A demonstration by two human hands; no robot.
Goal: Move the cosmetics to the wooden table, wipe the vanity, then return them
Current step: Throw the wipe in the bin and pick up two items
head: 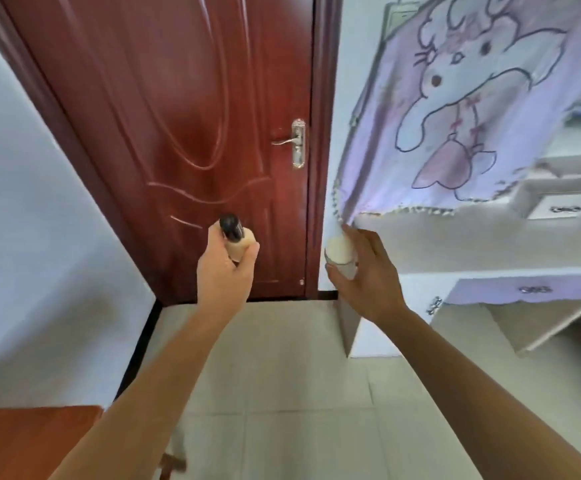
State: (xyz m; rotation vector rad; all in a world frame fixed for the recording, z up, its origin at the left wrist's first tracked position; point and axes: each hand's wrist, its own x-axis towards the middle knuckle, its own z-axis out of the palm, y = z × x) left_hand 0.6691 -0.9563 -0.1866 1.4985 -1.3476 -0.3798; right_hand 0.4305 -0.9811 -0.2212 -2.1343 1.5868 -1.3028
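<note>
Reaching forward with both arms, the hands each grip a cosmetic: left hand [225, 268] a black-capped bottle [235, 239], right hand [365, 271] a cream bottle [340, 252].

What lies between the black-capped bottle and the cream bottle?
Nothing: in the head view the black-capped bottle and cream bottle have only air between them, with the red door behind.
</note>
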